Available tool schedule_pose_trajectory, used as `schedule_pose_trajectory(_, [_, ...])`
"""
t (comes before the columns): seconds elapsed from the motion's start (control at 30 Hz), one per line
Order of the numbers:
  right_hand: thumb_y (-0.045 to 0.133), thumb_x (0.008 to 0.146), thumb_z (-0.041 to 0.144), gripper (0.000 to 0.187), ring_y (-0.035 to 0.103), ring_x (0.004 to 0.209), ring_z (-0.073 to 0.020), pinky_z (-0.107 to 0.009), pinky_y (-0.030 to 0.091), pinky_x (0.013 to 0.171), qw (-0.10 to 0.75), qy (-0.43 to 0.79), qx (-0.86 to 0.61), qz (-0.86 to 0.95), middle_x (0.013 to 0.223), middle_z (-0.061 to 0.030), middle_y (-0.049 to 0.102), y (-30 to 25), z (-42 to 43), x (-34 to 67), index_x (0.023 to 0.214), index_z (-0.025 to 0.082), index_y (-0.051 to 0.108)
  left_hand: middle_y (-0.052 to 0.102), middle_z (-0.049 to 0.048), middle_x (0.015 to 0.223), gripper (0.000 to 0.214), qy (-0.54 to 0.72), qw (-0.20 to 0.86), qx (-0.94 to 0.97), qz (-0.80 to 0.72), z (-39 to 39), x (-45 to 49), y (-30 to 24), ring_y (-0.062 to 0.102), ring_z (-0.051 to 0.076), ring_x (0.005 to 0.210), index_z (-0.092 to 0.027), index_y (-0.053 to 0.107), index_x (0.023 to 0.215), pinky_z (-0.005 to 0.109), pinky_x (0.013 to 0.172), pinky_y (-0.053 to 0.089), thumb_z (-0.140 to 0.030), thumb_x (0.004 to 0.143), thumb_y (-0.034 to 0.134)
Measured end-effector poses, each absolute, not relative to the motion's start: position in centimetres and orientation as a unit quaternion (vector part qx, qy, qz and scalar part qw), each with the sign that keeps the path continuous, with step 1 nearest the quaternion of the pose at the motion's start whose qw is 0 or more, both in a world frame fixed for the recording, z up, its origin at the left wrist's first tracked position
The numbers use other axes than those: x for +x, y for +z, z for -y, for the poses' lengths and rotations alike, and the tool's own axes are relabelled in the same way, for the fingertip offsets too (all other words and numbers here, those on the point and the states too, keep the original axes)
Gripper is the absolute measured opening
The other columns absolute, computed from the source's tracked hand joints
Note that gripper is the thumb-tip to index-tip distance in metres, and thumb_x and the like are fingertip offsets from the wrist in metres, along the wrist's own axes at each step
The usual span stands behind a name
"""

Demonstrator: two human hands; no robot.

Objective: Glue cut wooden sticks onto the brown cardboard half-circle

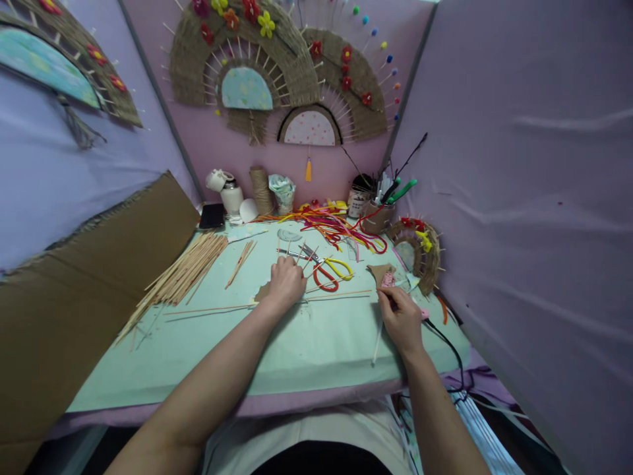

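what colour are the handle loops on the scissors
One red loop and one yellow loop; the head view shows them best.

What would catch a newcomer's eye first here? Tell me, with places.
The flower-trimmed twine fans on the back wall stand out first. On the table, a tangle of red and orange pipe cleaners lies at the back, and red-and-yellow-handled scissors lie beside the left hand.
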State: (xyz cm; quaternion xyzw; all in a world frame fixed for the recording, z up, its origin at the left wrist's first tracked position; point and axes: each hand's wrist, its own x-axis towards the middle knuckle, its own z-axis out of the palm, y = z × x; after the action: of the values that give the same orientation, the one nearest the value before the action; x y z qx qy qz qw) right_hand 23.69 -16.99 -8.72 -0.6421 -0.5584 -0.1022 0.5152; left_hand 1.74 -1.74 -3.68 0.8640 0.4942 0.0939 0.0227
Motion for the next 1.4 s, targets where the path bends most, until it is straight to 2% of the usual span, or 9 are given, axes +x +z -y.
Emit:
schedule_pose_trajectory(0.93, [0.054,0.092,0.029,0.016,0.064,0.077,-0.0201,-0.033,0.05,0.072,0.514,-0.086,-0.647,0.557,0.084,-0.0057,0.07,-8.9,17.0,23.8,0.088,0.021,0.067,0.062,0.0133,0.106,0.023,0.115,0.036,0.862,-0.493,1.2,2.0,-4.1,0.047,0.031,0.111,-0.018,0.075,0.089,0.043,0.09,0.04,-0.027,0.087,0.054])
schedule_pose_trajectory(1.1, [0.053,0.092,0.028,0.016,0.064,0.078,-0.0202,-0.033,0.049,0.071,0.512,-0.086,-0.649,0.556,0.083,-0.0056,0.069,-8.8,17.0,23.8,0.088,0.021,0.067,0.062,0.0119,0.11,0.03,0.171,0.054,0.834,-0.521,0.0,0.8,-3.4,0.048,0.03,0.11,-0.02,0.075,0.089,0.042,0.093,0.041,-0.037,0.091,0.051])
schedule_pose_trajectory(1.2, [0.053,0.092,0.027,0.016,0.064,0.077,-0.0197,-0.032,0.049,0.072,0.513,-0.089,-0.646,0.558,0.083,-0.0055,0.069,-8.8,17.0,23.7,0.088,0.021,0.067,0.063,0.0105,0.108,0.031,0.198,0.086,0.815,-0.538,-0.9,-0.2,-3.2,0.05,0.028,0.109,-0.021,0.075,0.09,0.041,0.094,0.042,-0.038,0.092,0.049])
schedule_pose_trajectory(1.4, [0.053,0.091,0.028,0.017,0.064,0.077,-0.0207,-0.033,0.05,0.072,0.513,-0.09,-0.647,0.556,0.083,-0.0063,0.07,-8.8,17.0,23.8,0.088,0.02,0.068,0.065,0.0082,0.104,0.025,0.204,0.125,0.81,-0.535,-1.4,-0.8,-3.4,0.051,0.027,0.11,-0.022,0.076,0.085,0.038,0.096,0.041,-0.037,0.087,0.056])
